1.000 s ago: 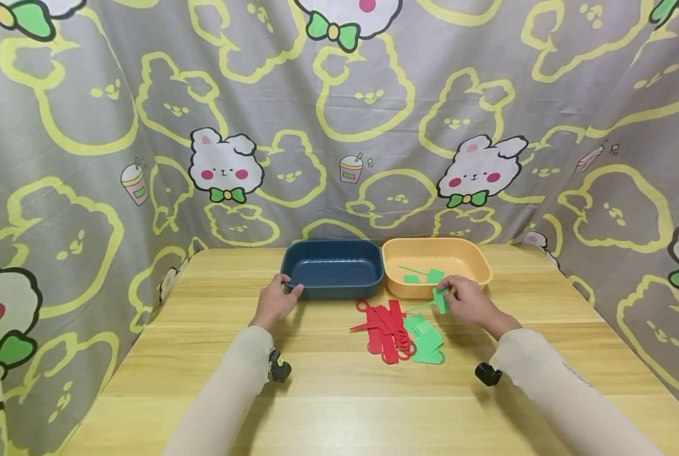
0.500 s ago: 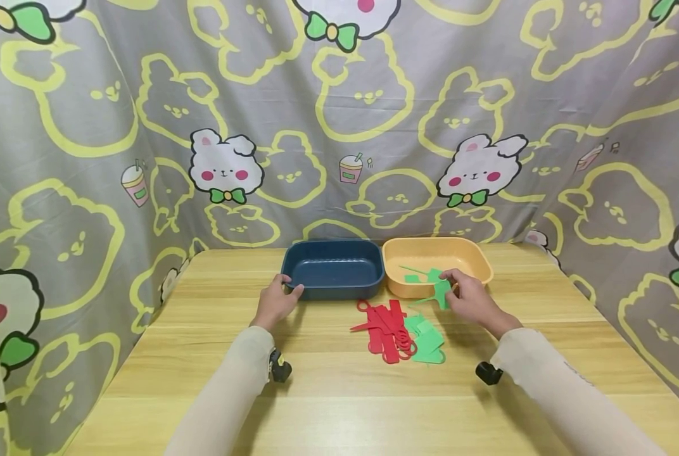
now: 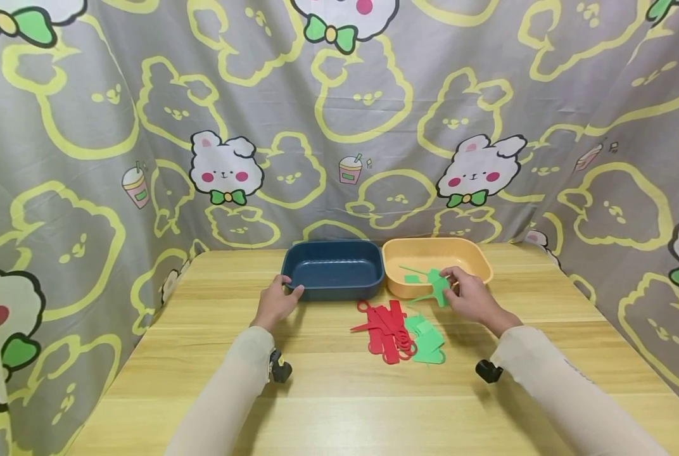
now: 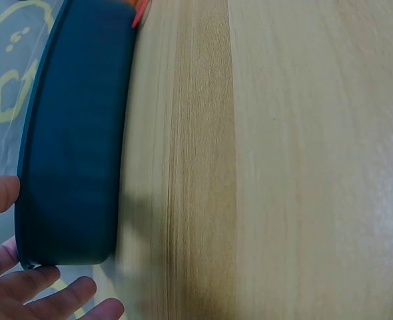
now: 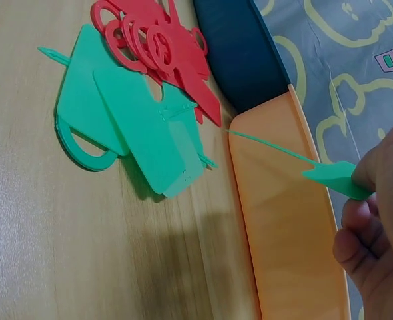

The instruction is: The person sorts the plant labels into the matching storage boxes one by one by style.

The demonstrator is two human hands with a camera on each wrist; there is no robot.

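My right hand (image 3: 469, 299) pinches a thin green plastic tag with a slender spike (image 3: 439, 292) over the front rim of the yellow bin (image 3: 476, 269). In the right wrist view the spike of this tag (image 5: 340, 177) points toward the bins' join. My left hand (image 3: 275, 303) rests at the near left corner of the dark blue bin (image 3: 334, 292). Its thumb meets the rim and its other fingers spread along the end wall, as the left wrist view shows. Several flat green pieces (image 3: 429, 345) lie in a heap on the table before the yellow bin.
Red flat pieces (image 3: 382, 329), some with ring handles, are heaped beside the green ones. Inside the yellow bin lies a small green piece (image 3: 412, 278). Both bins stand side by side at the back of the wooden table (image 3: 339, 405), before a patterned curtain (image 3: 294, 95).
My right hand has lifted the green tag slightly away from the green heap and over the yellow bin's front rim, turning it a little. My left hand has stayed at the blue bin.
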